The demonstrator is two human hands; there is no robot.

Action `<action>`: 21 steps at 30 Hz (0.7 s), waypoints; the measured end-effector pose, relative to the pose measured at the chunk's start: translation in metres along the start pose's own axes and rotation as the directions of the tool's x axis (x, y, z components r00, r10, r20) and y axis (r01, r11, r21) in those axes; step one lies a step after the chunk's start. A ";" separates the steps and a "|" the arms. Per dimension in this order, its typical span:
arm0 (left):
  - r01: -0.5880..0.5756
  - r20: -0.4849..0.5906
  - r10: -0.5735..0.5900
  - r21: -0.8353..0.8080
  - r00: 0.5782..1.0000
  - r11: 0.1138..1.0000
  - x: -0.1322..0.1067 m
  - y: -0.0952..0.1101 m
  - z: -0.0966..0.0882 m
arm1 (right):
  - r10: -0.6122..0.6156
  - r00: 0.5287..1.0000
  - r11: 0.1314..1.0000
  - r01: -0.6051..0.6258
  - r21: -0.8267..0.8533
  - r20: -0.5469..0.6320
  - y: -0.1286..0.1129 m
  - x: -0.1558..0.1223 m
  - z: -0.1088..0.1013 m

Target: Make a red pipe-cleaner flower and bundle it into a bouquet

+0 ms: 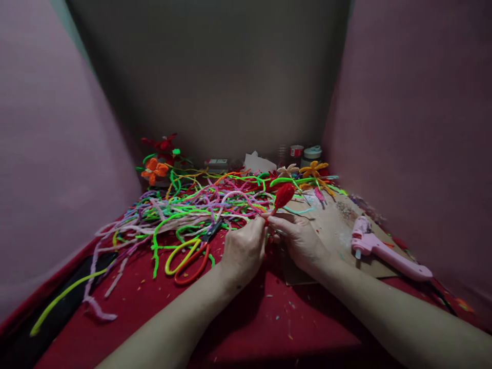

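A: Quick q: where's the red bud (pixel 284 196) rn?

B: Held up just past the fingertips, fat end at top. Long axis tilts up & to the R, so the head leans over the R hand (pixel 294 233); that one's nearer. Stem (pixel 273 211) runs down btwn both hands.

A: Hands' state?

B: R thumb & fingers pinched narrow on the stem. L hand (pixel 244 243) is curled in tight on it too, knuckles up. L fingertips mostly hidden, so can't tell which grips harder.

A: Anything in the way?

B: Nothing btwn hands & bud. Pipe cleaners (pixel 203 200) lie in a heap to the L & behind, some near the L knuckles. Scissors (pixel 192 261) sit just L of the L hand, handles toward the wearer. Cardboard (pixel 326 225) is under/beyond the R hand, w/ the pink glue gun (pixel 378 248) on it, well apart, R of the R forearm.
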State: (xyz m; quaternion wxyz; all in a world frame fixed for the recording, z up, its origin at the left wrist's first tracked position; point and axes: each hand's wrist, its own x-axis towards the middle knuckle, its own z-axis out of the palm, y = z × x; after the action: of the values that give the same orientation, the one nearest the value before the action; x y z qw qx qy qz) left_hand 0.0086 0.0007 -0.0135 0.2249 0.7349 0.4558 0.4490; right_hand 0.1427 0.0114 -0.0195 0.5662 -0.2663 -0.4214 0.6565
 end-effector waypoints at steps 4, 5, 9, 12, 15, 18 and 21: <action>0.066 0.025 -0.064 -0.108 0.998 0.992 0.004 0.002 -0.002 | -0.044 0.997 0.994 0.050 -0.100 0.058 -0.001 0.000 -0.002; 0.105 0.039 -0.100 -0.161 0.994 0.981 0.005 0.004 -0.002 | -0.062 0.995 0.990 0.070 -0.120 0.074 -0.001 0.001 -0.002; 0.330 0.168 -0.285 -0.420 0.944 0.846 0.007 0.013 -0.001 | -0.098 0.992 0.981 0.109 -0.160 0.078 -0.001 0.002 -0.003; 0.454 0.299 -0.343 -0.550 0.891 0.700 0.008 0.016 -0.002 | -0.070 0.993 0.986 0.083 -0.145 0.093 0.000 0.003 -0.005; 0.519 0.398 -0.335 -0.624 0.854 0.584 0.009 0.014 -0.004 | -0.065 0.991 0.991 0.078 -0.107 0.115 0.001 0.004 -0.006; 0.577 0.496 -0.298 -0.670 0.816 0.467 0.009 0.010 -0.007 | -0.043 0.989 0.994 0.056 -0.090 0.144 0.001 0.005 -0.008; 0.624 0.582 -0.231 -0.695 0.780 0.357 0.009 0.005 -0.009 | 0.002 0.985 0.998 0.010 -0.069 0.175 0.000 0.006 -0.009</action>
State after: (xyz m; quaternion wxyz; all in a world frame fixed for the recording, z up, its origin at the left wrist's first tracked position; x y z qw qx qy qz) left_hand 0.0050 0.0055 -0.0009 0.7569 0.4419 0.2925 0.3824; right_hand 0.1483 0.0198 -0.0233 0.5188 -0.2263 -0.4925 0.6611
